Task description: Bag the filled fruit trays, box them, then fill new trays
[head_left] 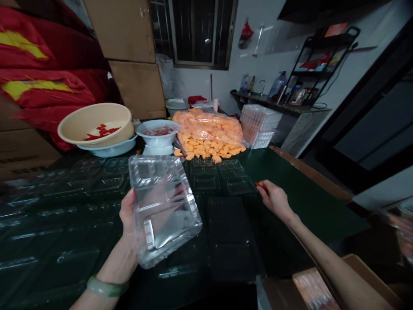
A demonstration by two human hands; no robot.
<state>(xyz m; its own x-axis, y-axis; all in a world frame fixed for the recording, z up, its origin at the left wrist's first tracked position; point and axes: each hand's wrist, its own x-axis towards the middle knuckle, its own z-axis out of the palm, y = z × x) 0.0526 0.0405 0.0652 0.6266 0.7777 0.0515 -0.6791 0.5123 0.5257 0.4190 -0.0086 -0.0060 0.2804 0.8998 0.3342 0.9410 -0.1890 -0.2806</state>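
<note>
Live on my feed: the left hand [129,224] clamps a clear plastic compartment tray [167,211] by its edge, just in front of the bag of orange pieces [206,133]. Right of that bag, the right hand [274,200] pinches a small red-orange sliver [258,184], fingers together. Glossy ridged trays [206,176] cover the dark green table [309,206] before the bag; left of it, a beige basin [97,114] holds red bits [101,132].

Right there on my left wrist [121,262] sits a smooth, pale green jade bangle [107,286], and look, my right forearm [332,262] is bare!
</note>
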